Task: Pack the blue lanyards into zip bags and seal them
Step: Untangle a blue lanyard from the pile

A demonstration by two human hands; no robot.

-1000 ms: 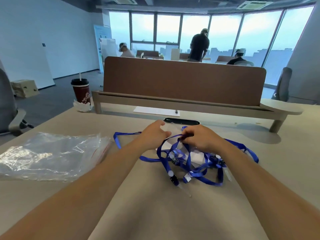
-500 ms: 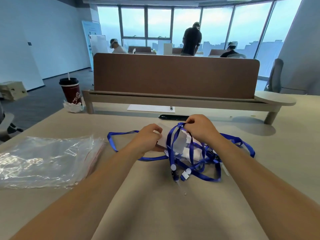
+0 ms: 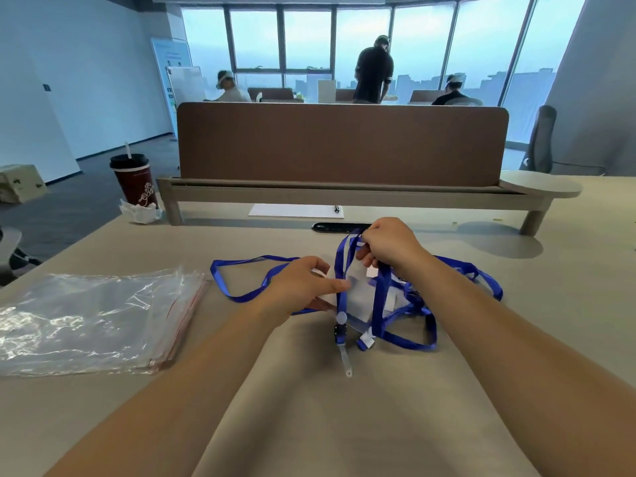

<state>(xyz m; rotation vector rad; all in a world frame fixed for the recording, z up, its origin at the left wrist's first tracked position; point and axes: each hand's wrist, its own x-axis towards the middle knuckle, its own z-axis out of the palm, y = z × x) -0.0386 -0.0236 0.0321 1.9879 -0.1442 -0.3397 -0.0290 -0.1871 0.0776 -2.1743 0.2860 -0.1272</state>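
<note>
1. Loading the blue lanyards [image 3: 380,297] looks underway: left hand [image 3: 303,287] pinches the zip bag [image 3: 358,299] edge, right hand [image 3: 389,244] fingers grip one above the surface [image 3: 309,407].
2. Next: tuck loose loops inside, then seal.

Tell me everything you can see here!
lanyards: several, blue, tangled mid-desk
bag: one, clear, between the grips
bag stack: one, clear, desk left
cup: one, dark red, desk's far left
paper: one, white, below divider
divider: one, brown, across desk
desk: one, beige, under everything
chair: one, grey, far right
people: three, one in black, by windows
left grip: one, bare, pinches bag
right grip: one, bare, pinches lanyards
</note>
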